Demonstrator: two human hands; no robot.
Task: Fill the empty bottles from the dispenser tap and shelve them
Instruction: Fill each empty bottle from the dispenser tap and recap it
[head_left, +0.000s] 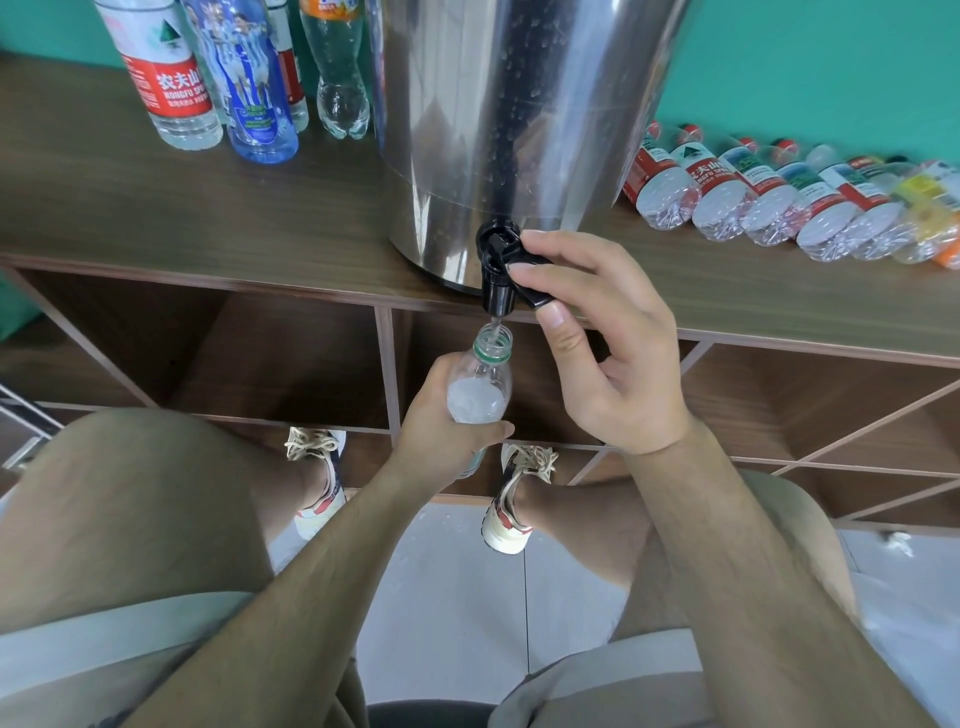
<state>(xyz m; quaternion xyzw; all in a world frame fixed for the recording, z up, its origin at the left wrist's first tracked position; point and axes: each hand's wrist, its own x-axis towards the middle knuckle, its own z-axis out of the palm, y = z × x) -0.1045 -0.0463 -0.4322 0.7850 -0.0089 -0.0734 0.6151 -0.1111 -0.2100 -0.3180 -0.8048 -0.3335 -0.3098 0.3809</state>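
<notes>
In the head view, the left hand (447, 441) wraps the clear bottle (480, 384) round its body, its mouth under the black tap (497, 296) at the steel dispenser's (519, 104) six o'clock. The right hand (602, 353) pinches the lever (531, 293). The bottle's thin plastic will likely dent and gain weight (wet walls may slip), so a mid-body hold suits it. The empty bottles (779, 202) lie at two o'clock.

We held a clear bottle (480, 387) in our left hand (441, 431) just beneath the black tap (500, 270), whose lever our right hand (597, 343) pinched; water streamed into the neck beside our thumb.
</notes>
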